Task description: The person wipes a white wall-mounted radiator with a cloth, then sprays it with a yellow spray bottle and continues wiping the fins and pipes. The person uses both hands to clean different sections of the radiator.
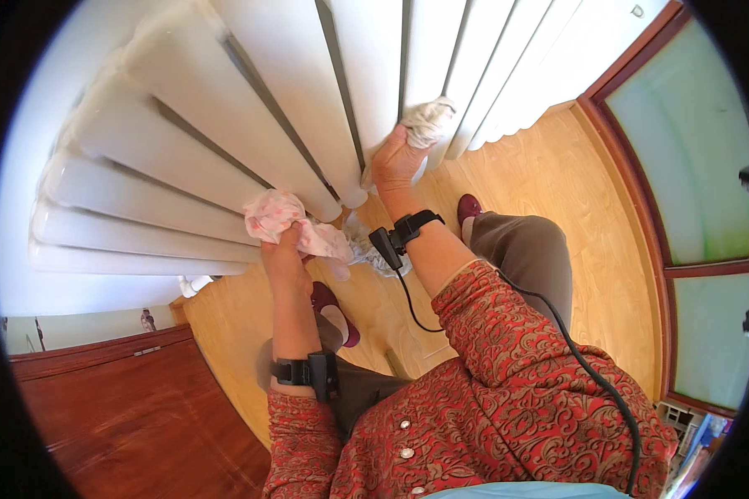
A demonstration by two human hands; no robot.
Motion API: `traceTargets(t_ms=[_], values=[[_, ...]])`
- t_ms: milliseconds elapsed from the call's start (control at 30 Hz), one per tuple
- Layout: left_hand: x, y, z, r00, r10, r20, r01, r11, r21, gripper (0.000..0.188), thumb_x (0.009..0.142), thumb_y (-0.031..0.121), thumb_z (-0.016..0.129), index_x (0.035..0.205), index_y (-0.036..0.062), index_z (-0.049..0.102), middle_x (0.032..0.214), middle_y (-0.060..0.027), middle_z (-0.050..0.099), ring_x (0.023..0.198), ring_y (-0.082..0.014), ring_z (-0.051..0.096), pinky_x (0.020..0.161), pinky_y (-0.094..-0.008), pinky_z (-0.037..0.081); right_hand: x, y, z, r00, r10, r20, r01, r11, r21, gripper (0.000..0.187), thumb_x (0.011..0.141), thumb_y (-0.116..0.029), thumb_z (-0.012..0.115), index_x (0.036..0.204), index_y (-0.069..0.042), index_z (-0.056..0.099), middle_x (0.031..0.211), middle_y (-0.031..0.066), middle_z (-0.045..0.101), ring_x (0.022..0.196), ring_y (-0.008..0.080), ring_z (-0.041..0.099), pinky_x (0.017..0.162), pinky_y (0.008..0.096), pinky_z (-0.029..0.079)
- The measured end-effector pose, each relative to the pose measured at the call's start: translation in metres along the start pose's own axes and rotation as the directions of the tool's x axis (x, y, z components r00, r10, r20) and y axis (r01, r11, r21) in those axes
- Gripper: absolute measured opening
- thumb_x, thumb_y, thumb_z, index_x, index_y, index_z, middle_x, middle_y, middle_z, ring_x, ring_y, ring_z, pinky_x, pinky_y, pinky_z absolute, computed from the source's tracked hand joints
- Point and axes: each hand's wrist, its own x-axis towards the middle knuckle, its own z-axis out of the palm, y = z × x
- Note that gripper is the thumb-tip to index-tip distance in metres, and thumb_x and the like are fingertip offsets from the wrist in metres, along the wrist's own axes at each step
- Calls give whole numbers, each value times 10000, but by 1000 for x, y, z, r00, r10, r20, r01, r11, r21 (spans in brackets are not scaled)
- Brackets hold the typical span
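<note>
A white radiator (291,58) with broad upright columns spans the upper part of the view. My right hand (398,162) is closed round a bunched off-white cloth (429,122) and has it against the radiator's columns, right of the middle. Lower and to the left, my left hand (286,256) grips a pink-and-white patterned cloth (276,218) at the lower ends of the columns. Part of this cloth hangs down to the right of the hand. The fingers of both hands are partly hidden by the cloths.
Below the radiator, a crumpled grey-white bundle (373,248) rests near the wooden floor (524,179). A dark red wooden cabinet (133,416) stands at lower left, a red-framed glass panel (682,133) at right. A white pipe (195,285) leaves the radiator's left end. A black cable (587,353) trails from my right wrist.
</note>
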Motion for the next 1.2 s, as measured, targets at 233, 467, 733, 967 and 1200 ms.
traceTargets(t_ms=[233, 467, 733, 967, 1200], values=[[1, -3, 7, 994, -93, 50, 91, 995, 40, 416, 868, 90, 607, 1269, 86, 493, 1113, -53, 615, 948, -202, 643, 710, -364, 545, -56, 36, 22, 949, 285, -132, -264, 952, 158, 536, 945, -177, 443, 1382, 111, 329, 1353, 282, 421, 1233, 410, 425, 1092, 431, 289], [6, -11, 6, 995, -76, 63, 76, 997, 12, 416, 872, 74, 602, 1275, 88, 498, 1129, -53, 615, 969, -201, 635, 761, -370, 532, -99, 73, 29, 761, 619, -193, -615, 784, 86, 453, 960, -165, 429, 1320, 111, 411, 1338, 319, 449, 1232, 454, 452, 1040, 474, 354], [7, -9, 5, 989, -131, 72, 128, 991, 40, 432, 886, 42, 599, 1302, 72, 486, 1158, -57, 601, 967, -173, 633, 744, -343, 556, -110, 96, -20, 299, 892, 338, -809, 425, -406, 393, 935, -242, 492, 1213, 26, 562, 1244, 271, 578, 1167, 400, 546, 972, 465, 423], [5, -11, 7, 994, -65, 85, 60, 997, 52, 395, 876, 108, 586, 1263, 95, 505, 1055, -45, 633, 873, -192, 652, 641, -354, 520, -60, 34, -47, 691, 567, 449, -520, 821, -236, 360, 899, -284, 526, 1020, 48, 598, 953, 301, 643, 897, 473, 611, 795, 508, 479], [9, -13, 6, 994, -25, 109, 16, 997, 80, 383, 869, 127, 591, 1243, 88, 517, 1018, -43, 634, 829, -179, 645, 596, -332, 506, 22, -48, -80, 877, 200, 437, -249, 967, 57, 284, 911, -241, 539, 936, 36, 599, 844, 267, 634, 801, 451, 607, 697, 491, 470]])
